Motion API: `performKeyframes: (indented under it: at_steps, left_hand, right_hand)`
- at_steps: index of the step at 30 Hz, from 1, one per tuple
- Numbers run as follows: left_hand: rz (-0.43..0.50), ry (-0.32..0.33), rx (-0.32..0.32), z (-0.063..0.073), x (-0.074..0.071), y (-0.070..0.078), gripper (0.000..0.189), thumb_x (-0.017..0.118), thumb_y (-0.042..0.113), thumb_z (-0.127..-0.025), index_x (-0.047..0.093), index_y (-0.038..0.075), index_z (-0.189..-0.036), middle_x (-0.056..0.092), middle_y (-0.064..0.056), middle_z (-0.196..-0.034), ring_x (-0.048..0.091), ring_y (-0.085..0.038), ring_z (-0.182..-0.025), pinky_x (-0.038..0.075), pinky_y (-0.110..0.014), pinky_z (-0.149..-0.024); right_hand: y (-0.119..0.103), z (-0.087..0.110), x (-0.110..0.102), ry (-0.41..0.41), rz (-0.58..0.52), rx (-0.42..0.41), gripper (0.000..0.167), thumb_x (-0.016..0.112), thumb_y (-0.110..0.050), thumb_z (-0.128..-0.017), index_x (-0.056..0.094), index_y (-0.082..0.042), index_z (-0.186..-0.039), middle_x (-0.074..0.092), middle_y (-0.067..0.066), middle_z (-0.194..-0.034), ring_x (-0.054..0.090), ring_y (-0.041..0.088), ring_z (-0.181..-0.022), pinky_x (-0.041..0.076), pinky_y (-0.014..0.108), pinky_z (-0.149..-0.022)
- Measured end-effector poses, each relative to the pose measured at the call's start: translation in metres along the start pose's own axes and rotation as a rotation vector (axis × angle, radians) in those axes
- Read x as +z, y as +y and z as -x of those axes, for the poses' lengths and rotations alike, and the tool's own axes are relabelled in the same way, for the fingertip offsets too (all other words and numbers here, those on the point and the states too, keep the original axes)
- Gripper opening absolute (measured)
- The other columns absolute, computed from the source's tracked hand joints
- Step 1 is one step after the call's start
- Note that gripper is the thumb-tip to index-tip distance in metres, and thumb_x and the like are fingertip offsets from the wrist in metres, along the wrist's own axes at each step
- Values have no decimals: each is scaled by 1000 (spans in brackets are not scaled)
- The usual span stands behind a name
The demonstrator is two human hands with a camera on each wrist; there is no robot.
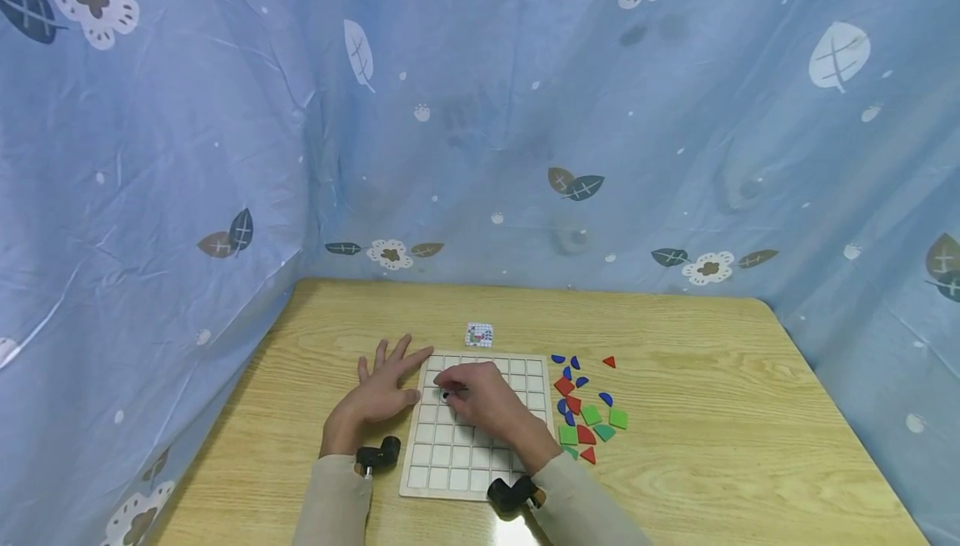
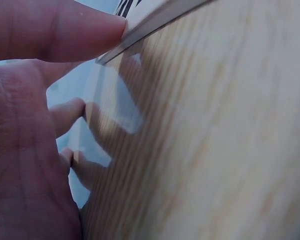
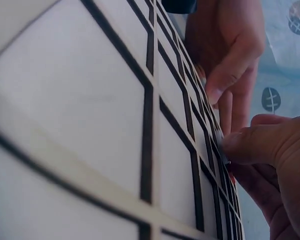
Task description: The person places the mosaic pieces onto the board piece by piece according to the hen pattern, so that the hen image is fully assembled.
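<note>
A square wooden grid board (image 1: 440,454) with white cells lies on the table. My left hand (image 1: 378,392) rests at its left side with fingers spread; in the left wrist view the thumb (image 2: 90,32) touches the board's edge. Over the upper left cells, my right hand (image 1: 487,400) pinches a small piece (image 1: 446,396) that shows white with a dark spot, mostly covered by the fingers. Close against the grid, the right thumb (image 3: 255,142) appears in the right wrist view, with a bit of red (image 3: 232,177) just below it.
Right of the board lie several loose flat pieces: blue half-circles (image 1: 606,399), green squares (image 1: 618,418), red squares (image 1: 564,386), red triangles (image 1: 588,455) and green quarter-circles (image 1: 604,432). A small printed pattern card (image 1: 479,334) lies behind the board. A blue curtain (image 1: 480,154) surrounds the wooden table (image 1: 712,421).
</note>
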State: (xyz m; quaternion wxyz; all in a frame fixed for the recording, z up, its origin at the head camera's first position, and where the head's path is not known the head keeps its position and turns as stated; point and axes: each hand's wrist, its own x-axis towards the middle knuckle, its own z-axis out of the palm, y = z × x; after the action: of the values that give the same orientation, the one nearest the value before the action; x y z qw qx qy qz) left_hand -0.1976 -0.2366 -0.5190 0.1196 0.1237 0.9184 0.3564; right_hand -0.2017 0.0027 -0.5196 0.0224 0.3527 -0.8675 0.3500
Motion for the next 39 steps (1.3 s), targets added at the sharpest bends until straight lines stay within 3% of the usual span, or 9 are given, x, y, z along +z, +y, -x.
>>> performKeyframes:
  at_steps: [3,8,14,18,24,29,35,39]
  left_hand:
    - [1,5,3,0,0,1,75,68,8,-97,47,19,-168,10,-23,-183,-15,-57,-166,-19,-83,-121]
    - [-1,-1,5,-1,1,2,75,67,10,-97,46,20,-168,9,-22,-184,-15,-56,-166,-19,-83,-121]
    - [5,1,4,-2,1,4,75,67,9,-97,47,20,-168,9,-23,-183,-15,-57,-166,-20,-82,-121]
    - [8,-1,10,-2,1,5,76,66,8,-96,46,17,-168,9,-25,-183,-15,-58,-165,-20,-83,-120]
    - [9,-3,-1,1,1,5,77,67,10,-96,45,19,-169,7,-24,-183,-16,-57,-165,-21,-82,-120]
    - [11,2,-2,0,1,2,77,67,10,-97,44,19,-169,7,-24,-183,-16,-57,-166,-21,-82,-121]
    - [3,-1,0,-2,2,1,77,66,11,-96,44,19,-169,7,-24,-183,-16,-57,-165,-20,-82,-121]
    - [0,-2,-9,-1,2,1,78,66,11,-96,44,19,-170,6,-23,-184,-17,-56,-166,-20,-82,-121]
  right_hand:
    - [0,0,0,4,-8,-10,26,81,0,-95,83,-7,-119,84,4,-111,79,12,-100,64,26,-89]
    - [-1,9,-11,8,-78,48,27,81,-6,-96,82,-10,-123,84,0,-116,79,11,-106,64,30,-94]
    - [4,34,-44,27,-277,123,31,81,-10,-98,81,-10,-129,83,5,-124,80,22,-113,65,43,-100]
    - [17,60,-67,80,-316,150,34,83,-13,-96,80,-8,-129,81,4,-128,80,27,-114,64,45,-102]
    - [42,104,-105,172,-317,226,35,85,-15,-96,80,-7,-129,81,6,-128,79,33,-115,63,52,-100]
    - [63,131,-133,253,-237,278,33,85,-13,-95,80,-7,-127,83,7,-123,80,33,-113,65,44,-98]
    - [86,146,-157,299,-118,308,33,85,-13,-96,80,-11,-128,83,5,-121,80,30,-113,64,38,-99]
    - [103,146,-165,295,-108,344,34,83,-14,-98,79,-6,-131,83,10,-122,80,32,-113,64,32,-97]
